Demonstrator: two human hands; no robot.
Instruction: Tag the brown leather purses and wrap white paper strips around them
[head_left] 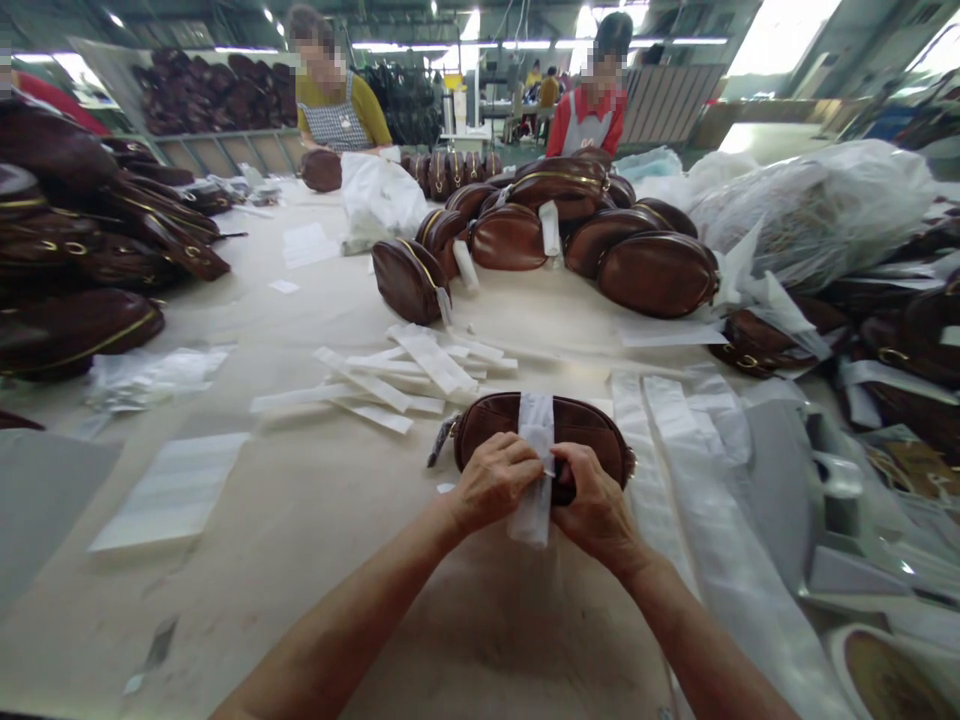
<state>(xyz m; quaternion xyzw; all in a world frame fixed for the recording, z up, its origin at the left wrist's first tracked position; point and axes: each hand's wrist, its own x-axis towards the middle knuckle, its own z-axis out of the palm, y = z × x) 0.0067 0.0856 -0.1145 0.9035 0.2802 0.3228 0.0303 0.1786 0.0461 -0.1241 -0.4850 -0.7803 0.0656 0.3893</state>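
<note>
A dark brown oval leather bag [487,425] lies on the table in front of me. Across its middle runs a white wrapping strip [535,420], whose loose end hangs toward me over the near edge. My left hand [499,475] presses on the strip from the left, fingers bent together at its edge. On the other side, my right hand [592,495] pinches at the strip's right edge, resting against the bag. A small white bit shows between the two hands. The fingertips partly cover the bag's front.
Loose white strips [375,385] lie beyond the bag, with finished-looking brown bags [660,275] piled farther back. More bags [75,325] are heaped at left. A grey tape dispenser-like device [795,500] and plastic film [720,560] stand at right. Two people work across the table.
</note>
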